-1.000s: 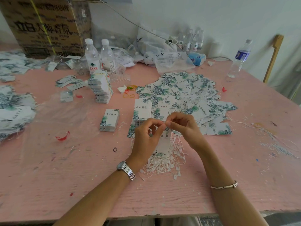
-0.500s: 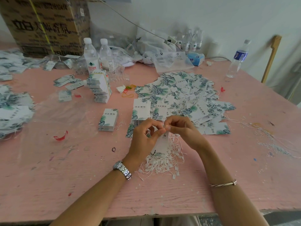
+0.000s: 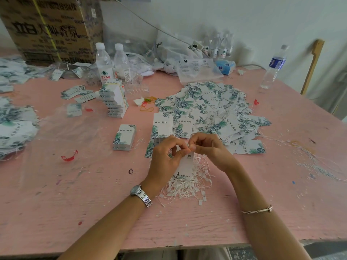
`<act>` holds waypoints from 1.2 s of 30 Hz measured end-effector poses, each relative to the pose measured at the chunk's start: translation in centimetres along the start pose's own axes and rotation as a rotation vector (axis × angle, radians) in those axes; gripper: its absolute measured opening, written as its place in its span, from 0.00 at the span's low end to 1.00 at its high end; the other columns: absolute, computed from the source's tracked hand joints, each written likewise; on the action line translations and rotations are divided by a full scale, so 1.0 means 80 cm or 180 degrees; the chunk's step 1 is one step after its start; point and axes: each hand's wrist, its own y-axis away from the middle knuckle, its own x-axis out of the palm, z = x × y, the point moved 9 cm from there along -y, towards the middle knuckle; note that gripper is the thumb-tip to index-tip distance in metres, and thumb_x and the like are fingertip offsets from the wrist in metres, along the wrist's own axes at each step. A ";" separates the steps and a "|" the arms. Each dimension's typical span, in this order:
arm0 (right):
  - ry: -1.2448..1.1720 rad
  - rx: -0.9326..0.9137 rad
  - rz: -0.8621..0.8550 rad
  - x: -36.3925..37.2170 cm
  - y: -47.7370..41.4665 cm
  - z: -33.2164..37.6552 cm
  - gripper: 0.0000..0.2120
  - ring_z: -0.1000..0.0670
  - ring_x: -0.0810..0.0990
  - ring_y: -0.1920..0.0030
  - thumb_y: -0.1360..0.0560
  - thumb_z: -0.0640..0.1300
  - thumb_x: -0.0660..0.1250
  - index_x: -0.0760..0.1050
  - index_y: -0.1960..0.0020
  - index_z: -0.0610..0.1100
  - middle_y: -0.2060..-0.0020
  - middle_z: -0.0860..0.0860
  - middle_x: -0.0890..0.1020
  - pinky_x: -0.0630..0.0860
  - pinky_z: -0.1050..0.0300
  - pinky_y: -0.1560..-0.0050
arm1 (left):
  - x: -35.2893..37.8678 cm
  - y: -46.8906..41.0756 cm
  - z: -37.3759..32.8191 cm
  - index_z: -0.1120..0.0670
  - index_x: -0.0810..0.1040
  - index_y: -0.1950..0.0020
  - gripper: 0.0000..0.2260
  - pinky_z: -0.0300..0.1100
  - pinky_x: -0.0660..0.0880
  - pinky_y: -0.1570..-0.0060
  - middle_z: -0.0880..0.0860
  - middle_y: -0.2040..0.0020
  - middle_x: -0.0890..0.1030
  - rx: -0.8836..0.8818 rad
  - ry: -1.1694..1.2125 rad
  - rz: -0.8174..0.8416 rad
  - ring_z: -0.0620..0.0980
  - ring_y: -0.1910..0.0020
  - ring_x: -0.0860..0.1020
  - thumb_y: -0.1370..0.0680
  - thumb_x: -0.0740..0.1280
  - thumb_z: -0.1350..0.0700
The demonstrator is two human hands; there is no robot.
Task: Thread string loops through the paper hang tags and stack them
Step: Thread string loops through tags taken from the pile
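My left hand (image 3: 166, 158) pinches the top of a white hang tag (image 3: 185, 165) that hangs down over a heap of white string loops (image 3: 187, 184). My right hand (image 3: 210, 149) meets it fingertip to fingertip at the tag's top edge, fingers curled as if pinching a string; the string itself is too thin to make out. A wide spread of leaf-printed tags (image 3: 206, 111) lies just beyond the hands. A small neat stack of tags (image 3: 124, 136) sits to the left, and a taller bundled stack (image 3: 114, 100) stands farther back.
The pink table (image 3: 187, 222) carries water bottles (image 3: 103, 64), a cardboard box (image 3: 48, 29) at back left, plastic bags, more tag piles at the far left (image 3: 13, 126), rubber bands (image 3: 147, 105), a red scrap (image 3: 69, 156) and another bottle (image 3: 273, 68) at right.
Both hands stay together at the tag's top, drifting slightly toward me; the fingers shift a little while working at the tag's hole.
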 end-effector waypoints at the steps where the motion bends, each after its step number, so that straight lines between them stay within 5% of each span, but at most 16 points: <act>1: -0.0011 -0.0004 -0.0003 0.000 0.000 0.000 0.03 0.54 0.72 0.65 0.26 0.36 0.67 0.76 0.58 0.37 0.67 0.50 0.76 0.68 0.63 0.61 | 0.000 0.000 0.000 0.58 0.80 0.58 0.05 0.29 0.68 0.61 0.43 0.60 0.78 0.0007 -0.0008 -0.0001 0.38 0.63 0.74 0.26 0.75 0.60; 11: -0.0047 0.0007 -0.0065 0.000 0.000 -0.002 0.04 0.51 0.71 0.63 0.26 0.37 0.67 0.76 0.57 0.36 0.66 0.47 0.76 0.67 0.59 0.60 | -0.001 -0.001 -0.002 0.50 0.78 0.57 0.07 0.28 0.68 0.58 0.43 0.59 0.78 -0.0045 -0.0037 -0.0015 0.38 0.62 0.74 0.25 0.75 0.60; 17: -0.0470 0.0018 -0.0441 -0.012 -0.002 -0.005 0.05 0.49 0.60 0.68 0.25 0.40 0.67 0.79 0.60 0.44 0.70 0.47 0.68 0.55 0.53 0.63 | -0.008 -0.007 -0.002 0.56 0.82 0.50 0.06 0.39 0.75 0.58 0.49 0.55 0.82 -0.0041 -0.0108 -0.0185 0.47 0.61 0.77 0.24 0.74 0.56; 22: -0.1106 -0.0184 -0.0752 -0.033 0.003 0.006 0.06 0.50 0.70 0.64 0.25 0.40 0.64 0.77 0.59 0.44 0.67 0.48 0.80 0.68 0.60 0.60 | -0.006 -0.004 -0.012 0.58 0.81 0.38 0.13 0.42 0.77 0.43 0.51 0.44 0.82 0.0231 -0.0519 -0.0152 0.47 0.45 0.79 0.18 0.65 0.54; 25: -0.1684 -0.0311 -0.0680 -0.036 0.004 0.009 0.07 0.52 0.73 0.65 0.24 0.38 0.62 0.77 0.59 0.44 0.65 0.47 0.81 0.71 0.62 0.59 | 0.003 -0.004 -0.005 0.58 0.78 0.32 0.14 0.38 0.77 0.43 0.51 0.38 0.81 -0.0039 -0.0292 0.0053 0.45 0.39 0.78 0.16 0.61 0.57; 29: -0.2220 -0.0391 -0.0586 -0.040 0.004 0.008 0.03 0.52 0.74 0.64 0.28 0.43 0.70 0.76 0.59 0.46 0.63 0.48 0.82 0.72 0.61 0.56 | 0.017 0.001 0.013 0.53 0.76 0.30 0.15 0.27 0.73 0.53 0.47 0.43 0.83 -0.0592 0.0115 0.0381 0.38 0.46 0.79 0.17 0.65 0.57; 33: -0.2527 -0.0443 -0.0829 -0.055 0.005 0.000 0.04 0.53 0.76 0.61 0.28 0.44 0.70 0.75 0.59 0.47 0.60 0.49 0.82 0.74 0.62 0.56 | 0.027 0.007 0.031 0.47 0.79 0.36 0.13 0.35 0.75 0.59 0.46 0.54 0.85 -0.1190 0.0917 0.0509 0.40 0.56 0.80 0.21 0.71 0.57; 36: -0.2264 -0.0384 -0.1384 -0.071 0.007 -0.007 0.03 0.53 0.77 0.62 0.27 0.42 0.66 0.75 0.59 0.47 0.60 0.48 0.83 0.75 0.62 0.59 | 0.032 0.006 0.037 0.47 0.80 0.40 0.14 0.40 0.77 0.51 0.47 0.53 0.86 -0.1452 0.1410 0.0515 0.48 0.54 0.81 0.23 0.74 0.58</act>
